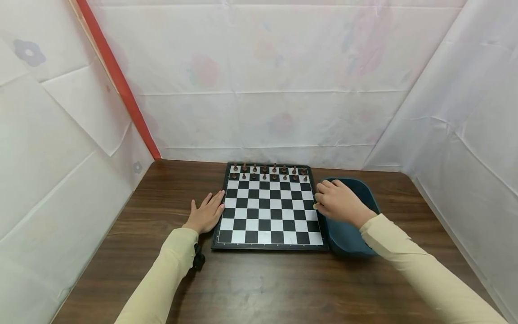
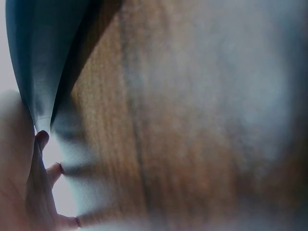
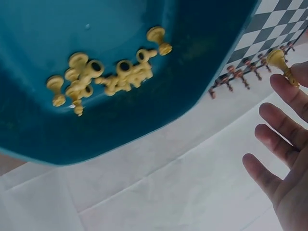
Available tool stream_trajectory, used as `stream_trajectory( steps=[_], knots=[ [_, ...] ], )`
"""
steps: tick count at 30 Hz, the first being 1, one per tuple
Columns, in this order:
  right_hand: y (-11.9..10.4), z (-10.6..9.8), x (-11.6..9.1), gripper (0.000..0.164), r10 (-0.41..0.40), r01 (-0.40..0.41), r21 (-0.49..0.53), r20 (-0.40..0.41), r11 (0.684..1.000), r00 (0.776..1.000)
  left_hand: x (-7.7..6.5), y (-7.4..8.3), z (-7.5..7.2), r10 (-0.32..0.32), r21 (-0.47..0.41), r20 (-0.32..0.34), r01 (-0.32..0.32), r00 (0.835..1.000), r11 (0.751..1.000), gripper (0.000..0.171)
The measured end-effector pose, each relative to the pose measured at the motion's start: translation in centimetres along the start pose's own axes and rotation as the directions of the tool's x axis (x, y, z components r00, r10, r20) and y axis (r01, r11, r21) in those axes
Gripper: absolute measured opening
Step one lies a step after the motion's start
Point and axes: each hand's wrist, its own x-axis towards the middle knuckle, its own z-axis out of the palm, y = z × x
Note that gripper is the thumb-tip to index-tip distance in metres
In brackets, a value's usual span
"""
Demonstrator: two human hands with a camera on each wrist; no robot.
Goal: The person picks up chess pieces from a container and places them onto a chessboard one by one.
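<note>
A black-and-white chessboard (image 1: pixel 265 209) lies on the table, with two rows of brown chess pieces (image 1: pixel 265 169) along its far side. My left hand (image 1: pixel 205 213) lies flat with fingers spread, fingertips right at the board's left edge. Between thumb and index finger, my right hand (image 1: pixel 340 202) pinches a yellow chess piece (image 3: pixel 278 59) by its narrow end, base outward, over the board's right border. The other fingers of that hand extend loosely. Beneath the right wrist stands a blue bin (image 1: pixel 350 238), and several yellow chess pieces (image 3: pixel 122 72) lie jumbled in it.
The dark wooden table (image 1: pixel 263 288) reaches white patterned sheets (image 1: pixel 263 90) at the back and both sides. A red strip (image 1: pixel 121 81) runs up the left rear corner. The bin stands close against the board's right side.
</note>
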Motion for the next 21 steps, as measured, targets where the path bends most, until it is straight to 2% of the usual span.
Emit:
stream_trajectory(
  steps=[8, 21],
  knots=[
    [-1.6, 0.1, 0.9, 0.018, -0.048, 0.049, -0.02, 0.039, 0.999, 0.998, 0.1, 0.0, 0.0, -0.005, 0.01, -0.005, 0.005, 1.0, 1.0, 0.055],
    [-4.5, 1.0, 1.8, 0.021, -0.129, 0.129, 0.013, 0.088, 0.992, 0.988, 0.1, -0.2, 0.0, -0.002, 0.016, -0.012, 0.002, 1.0, 1.0, 0.055]
  ],
)
